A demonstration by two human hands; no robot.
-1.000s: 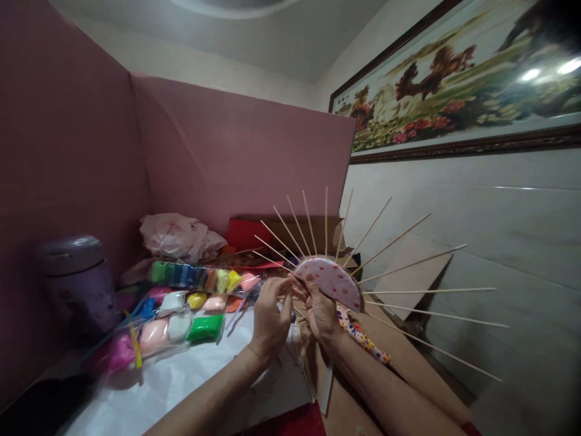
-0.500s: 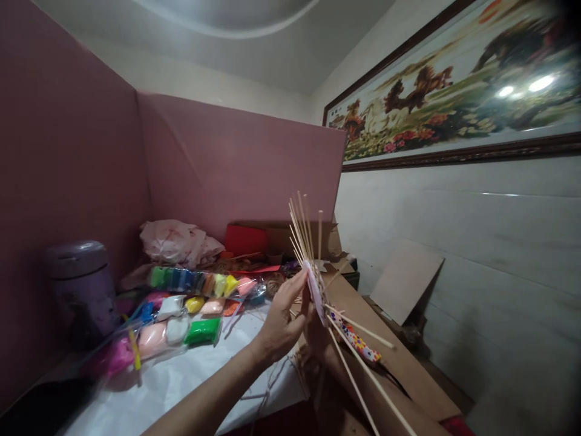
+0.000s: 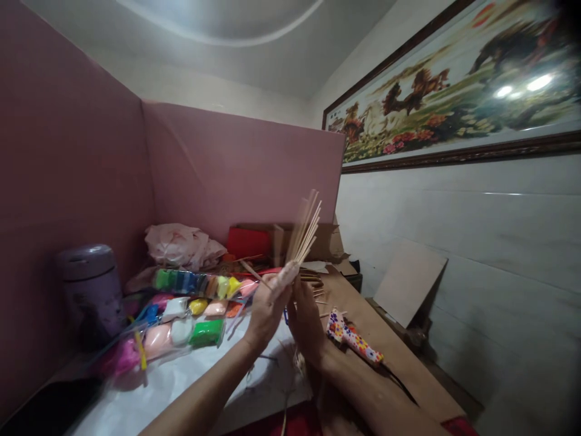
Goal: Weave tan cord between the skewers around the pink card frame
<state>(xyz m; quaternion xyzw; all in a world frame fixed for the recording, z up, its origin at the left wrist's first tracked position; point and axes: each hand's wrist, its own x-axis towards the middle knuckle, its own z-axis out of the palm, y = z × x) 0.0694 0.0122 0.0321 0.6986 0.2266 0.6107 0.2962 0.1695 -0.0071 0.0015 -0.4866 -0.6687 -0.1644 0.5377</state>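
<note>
A pale disc [image 3: 285, 276] with many thin wooden sticks [image 3: 309, 233] fanning up from its edge is held between my two hands, tilted and partly smeared by motion. My left hand [image 3: 265, 312] is closed on its left side, with one stick [image 3: 255, 274] jutting out to the upper left. Against the right side presses my right hand [image 3: 306, 318], its fingers bent and partly hidden behind the disc. Just right of my right wrist lies a flower-patterned glue gun [image 3: 356, 344] with a black cord, on the cardboard.
Bags of coloured clay [image 3: 206, 333] cover the white sheet [image 3: 181, 387] at left, beside a purple flask [image 3: 93, 297]. Behind them sit a crumpled plastic bag [image 3: 184, 245] and a red item [image 3: 247, 242]. Cardboard [image 3: 403, 375] runs along the right; pink panels [image 3: 245, 163] stand behind.
The disc with sticks has turned and shifted slightly left; the long sticks that pointed toward me at lower right have swung away. The glue gun is now more fully visible.
</note>
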